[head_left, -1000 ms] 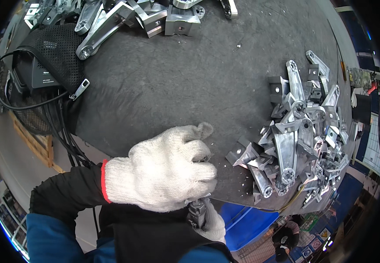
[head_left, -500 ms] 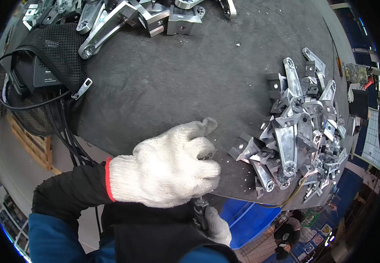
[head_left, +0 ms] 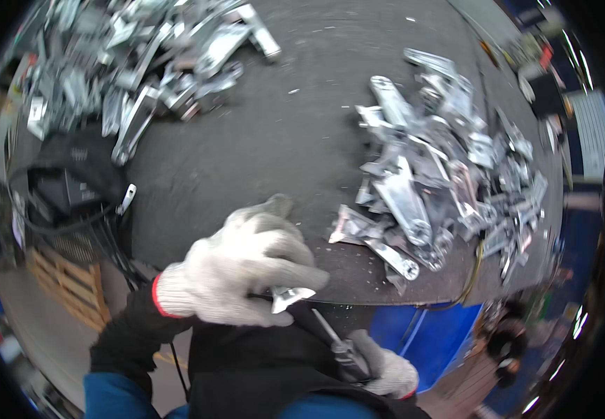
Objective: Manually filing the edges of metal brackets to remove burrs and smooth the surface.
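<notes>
To the right of the right hand [head_left: 388, 373], below the table's edge, is a blue bin [head_left: 425, 339]; what it holds cannot be made out. Up and left of the left hand [head_left: 243, 269], a black mesh bag [head_left: 107, 157] lies on the table with a black device [head_left: 72, 187] inside and cables [head_left: 117, 255] hanging from it.

Both hands wear white knitted gloves. The left is curled around a small metal part [head_left: 290, 299], which pokes out below its fingers. The right is closed on a dark tool [head_left: 349, 357] whose thin tip ends just beside that part.

The dark table [head_left: 274, 140] stretches beyond the left hand, with one heap of metal brackets [head_left: 407, 199] to its right and another heap [head_left: 135, 66] farther off, ahead and left. A wooden pallet [head_left: 72, 283] is on the floor left of it, and a person [head_left: 506, 342] is well off to the right.

Half a second ago the tool reached up close beneath the left glove; now the right hand sits farther right, and the metal part shows. The view has shifted too, bringing in more of the far heap.
</notes>
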A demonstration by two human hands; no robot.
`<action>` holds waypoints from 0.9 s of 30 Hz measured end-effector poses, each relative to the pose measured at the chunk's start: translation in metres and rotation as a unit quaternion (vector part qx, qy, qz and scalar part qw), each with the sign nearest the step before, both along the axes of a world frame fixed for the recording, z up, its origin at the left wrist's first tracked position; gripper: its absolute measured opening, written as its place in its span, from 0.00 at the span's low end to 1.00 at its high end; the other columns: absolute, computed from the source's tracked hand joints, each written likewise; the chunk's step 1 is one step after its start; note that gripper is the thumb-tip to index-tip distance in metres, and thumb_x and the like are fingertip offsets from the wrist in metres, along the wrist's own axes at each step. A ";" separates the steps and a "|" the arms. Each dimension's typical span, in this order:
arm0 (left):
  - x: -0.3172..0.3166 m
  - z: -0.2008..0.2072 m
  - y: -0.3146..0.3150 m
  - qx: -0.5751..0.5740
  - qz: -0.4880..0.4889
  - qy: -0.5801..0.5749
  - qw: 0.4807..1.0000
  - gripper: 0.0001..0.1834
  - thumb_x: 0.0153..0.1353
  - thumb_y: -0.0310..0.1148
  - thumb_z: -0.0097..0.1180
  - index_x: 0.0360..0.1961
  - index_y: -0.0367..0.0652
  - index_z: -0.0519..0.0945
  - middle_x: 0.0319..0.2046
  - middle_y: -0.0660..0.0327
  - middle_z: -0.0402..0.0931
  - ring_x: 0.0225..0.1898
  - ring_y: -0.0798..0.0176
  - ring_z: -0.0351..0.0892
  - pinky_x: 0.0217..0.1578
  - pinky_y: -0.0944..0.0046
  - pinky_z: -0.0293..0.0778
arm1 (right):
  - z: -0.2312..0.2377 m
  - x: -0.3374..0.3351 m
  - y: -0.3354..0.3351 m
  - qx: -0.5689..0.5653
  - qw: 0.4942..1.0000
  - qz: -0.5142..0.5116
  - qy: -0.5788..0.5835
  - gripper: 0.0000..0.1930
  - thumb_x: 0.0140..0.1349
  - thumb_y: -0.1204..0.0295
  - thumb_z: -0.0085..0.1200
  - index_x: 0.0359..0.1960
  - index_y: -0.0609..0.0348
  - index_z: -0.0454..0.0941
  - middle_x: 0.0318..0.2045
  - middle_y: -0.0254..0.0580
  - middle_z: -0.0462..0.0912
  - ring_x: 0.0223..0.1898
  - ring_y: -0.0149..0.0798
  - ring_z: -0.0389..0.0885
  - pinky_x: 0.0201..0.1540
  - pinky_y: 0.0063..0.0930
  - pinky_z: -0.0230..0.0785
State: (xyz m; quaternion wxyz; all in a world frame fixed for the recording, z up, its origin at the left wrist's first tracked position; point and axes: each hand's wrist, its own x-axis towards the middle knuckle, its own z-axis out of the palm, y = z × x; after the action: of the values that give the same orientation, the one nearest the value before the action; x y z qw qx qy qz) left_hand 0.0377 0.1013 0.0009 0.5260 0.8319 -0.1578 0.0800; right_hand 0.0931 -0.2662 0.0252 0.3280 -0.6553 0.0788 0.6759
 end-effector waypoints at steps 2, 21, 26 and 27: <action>-0.011 0.003 0.001 -0.133 0.025 0.040 0.990 0.34 0.38 0.34 0.81 0.52 0.44 0.89 0.49 0.59 0.85 0.55 0.49 0.82 0.64 0.45 0.71 | 0.044 0.002 0.029 0.050 0.970 0.096 -0.220 0.25 0.62 0.67 0.75 0.56 0.58 0.75 0.38 0.32 0.78 0.38 0.25 0.76 0.42 0.18 0.70; -0.040 0.071 -0.028 -0.124 0.075 0.061 0.988 0.37 0.37 0.34 0.86 0.52 0.35 0.88 0.45 0.52 0.85 0.52 0.50 0.84 0.60 0.46 0.76 | 0.004 -0.029 0.017 -0.023 0.836 0.243 -0.491 0.47 0.58 0.63 0.66 0.80 0.48 0.57 0.48 0.62 0.85 0.40 0.66 0.88 0.42 0.57 0.82; -0.030 0.087 -0.032 -0.071 0.070 0.065 0.993 0.37 0.34 0.34 0.86 0.51 0.38 0.89 0.44 0.54 0.85 0.47 0.52 0.84 0.52 0.50 0.78 | 0.000 -0.027 0.012 -0.006 0.836 0.231 -0.498 0.48 0.58 0.64 0.65 0.81 0.47 0.56 0.48 0.62 0.86 0.42 0.66 0.88 0.44 0.56 0.82; -0.026 0.087 -0.033 -0.033 0.074 0.064 0.995 0.36 0.31 0.33 0.86 0.48 0.38 0.89 0.44 0.55 0.85 0.46 0.53 0.84 0.51 0.52 0.78 | -0.002 -0.028 0.011 0.000 0.835 0.224 -0.503 0.48 0.58 0.63 0.65 0.81 0.47 0.56 0.49 0.62 0.86 0.42 0.66 0.88 0.45 0.56 0.82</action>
State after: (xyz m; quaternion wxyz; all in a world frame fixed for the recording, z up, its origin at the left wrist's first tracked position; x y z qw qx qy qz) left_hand 0.0121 0.0688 0.0875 0.5546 0.8270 -0.0590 0.0704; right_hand 0.0648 -0.2552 0.0229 0.1620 -0.9045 -0.2462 0.3082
